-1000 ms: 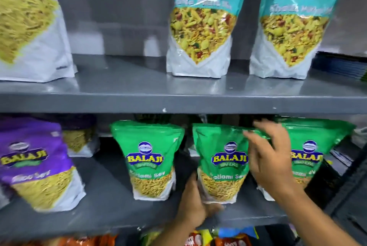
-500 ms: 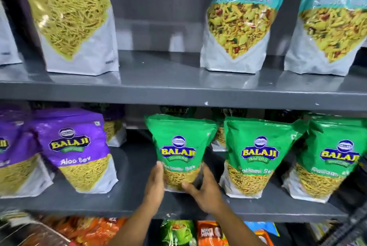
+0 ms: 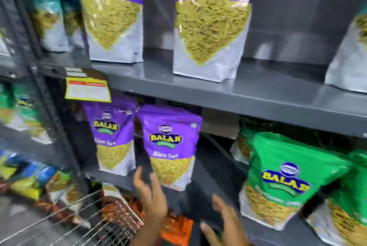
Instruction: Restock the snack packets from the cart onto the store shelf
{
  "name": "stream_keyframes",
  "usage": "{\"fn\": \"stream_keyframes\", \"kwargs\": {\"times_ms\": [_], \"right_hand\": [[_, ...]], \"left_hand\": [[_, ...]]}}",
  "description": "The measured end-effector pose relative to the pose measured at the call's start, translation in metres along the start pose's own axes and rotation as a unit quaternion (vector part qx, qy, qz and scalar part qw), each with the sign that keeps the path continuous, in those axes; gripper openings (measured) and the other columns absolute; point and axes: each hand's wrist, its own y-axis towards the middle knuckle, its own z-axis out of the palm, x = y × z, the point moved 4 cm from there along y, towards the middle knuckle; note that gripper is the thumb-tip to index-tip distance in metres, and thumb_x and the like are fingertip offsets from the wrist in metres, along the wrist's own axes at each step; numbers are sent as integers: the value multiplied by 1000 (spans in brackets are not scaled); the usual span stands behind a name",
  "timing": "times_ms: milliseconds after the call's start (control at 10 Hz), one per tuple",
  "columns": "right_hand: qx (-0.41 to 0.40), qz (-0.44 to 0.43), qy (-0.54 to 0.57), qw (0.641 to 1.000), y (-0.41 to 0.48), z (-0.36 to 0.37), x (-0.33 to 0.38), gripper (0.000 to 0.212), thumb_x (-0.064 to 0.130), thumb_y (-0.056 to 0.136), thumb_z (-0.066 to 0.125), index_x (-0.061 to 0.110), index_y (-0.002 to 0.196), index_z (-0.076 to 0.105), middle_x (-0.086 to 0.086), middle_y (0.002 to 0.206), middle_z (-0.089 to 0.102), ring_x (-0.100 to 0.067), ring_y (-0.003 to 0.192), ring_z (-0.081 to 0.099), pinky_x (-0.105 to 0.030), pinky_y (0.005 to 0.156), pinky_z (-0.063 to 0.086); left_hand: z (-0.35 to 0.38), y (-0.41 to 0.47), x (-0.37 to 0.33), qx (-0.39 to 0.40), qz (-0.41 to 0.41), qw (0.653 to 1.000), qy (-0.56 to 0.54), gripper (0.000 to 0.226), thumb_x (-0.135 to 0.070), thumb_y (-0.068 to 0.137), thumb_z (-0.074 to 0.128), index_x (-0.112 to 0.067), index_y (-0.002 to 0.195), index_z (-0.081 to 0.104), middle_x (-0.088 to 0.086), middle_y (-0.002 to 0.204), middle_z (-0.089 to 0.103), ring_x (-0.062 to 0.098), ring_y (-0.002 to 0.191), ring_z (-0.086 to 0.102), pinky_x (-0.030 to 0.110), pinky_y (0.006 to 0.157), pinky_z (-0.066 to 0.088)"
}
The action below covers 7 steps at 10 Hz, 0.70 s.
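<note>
A purple Aloo Sev packet (image 3: 170,146) stands on the middle shelf (image 3: 214,178), with a second purple packet (image 3: 113,136) to its left. My left hand (image 3: 151,196) is just below the packet's lower left corner, fingers spread, blurred, holding nothing. My right hand (image 3: 224,220) hovers open in front of the shelf edge, right of the purple packet and left of a green Balaji packet (image 3: 284,182). The wire cart (image 3: 89,220) shows at the bottom left with orange-red packets inside.
Two tall purple Aloo Sev packets (image 3: 210,27) stand on the upper shelf (image 3: 238,94). A yellow price tag (image 3: 88,88) hangs from that shelf's edge. A dark upright post (image 3: 39,86) divides off a neighbouring rack on the left. Orange packets (image 3: 176,228) lie on the shelf below.
The view has swung left from the green packets to the purple ones. Both hands have let go of the green packet and moved left toward the purple packet.
</note>
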Motion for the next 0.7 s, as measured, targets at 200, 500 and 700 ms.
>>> {"fn": "stream_keyframes", "kwargs": {"times_ms": [200, 500, 700], "right_hand": [[95, 2, 143, 985, 89, 63, 58, 78, 6, 72, 78, 18, 136, 34, 7, 135, 49, -6, 126, 47, -23, 104, 40], [58, 109, 173, 977, 75, 83, 49, 32, 8, 83, 69, 15, 107, 50, -26, 106, 61, -38, 98, 61, -51, 87, 50], [74, 117, 193, 971, 69, 83, 57, 44, 11, 83, 70, 18, 119, 46, -8, 117, 65, -25, 108, 62, -48, 95, 50]], "left_hand": [[8, 70, 10, 170, -160, 971, 57, 60, -49, 95, 23, -12, 140, 40, 8, 149, 41, 15, 135, 36, 36, 118, 21], [12, 74, 22, 274, -141, 949, 66, 40, -68, 85, 28, -47, 115, 44, -38, 112, 43, -30, 98, 44, -6, 80, 32], [6, 75, 23, 272, -145, 949, 60, 73, -77, 79, 34, -29, 133, 44, -14, 122, 52, -7, 103, 55, 22, 89, 34]]}}
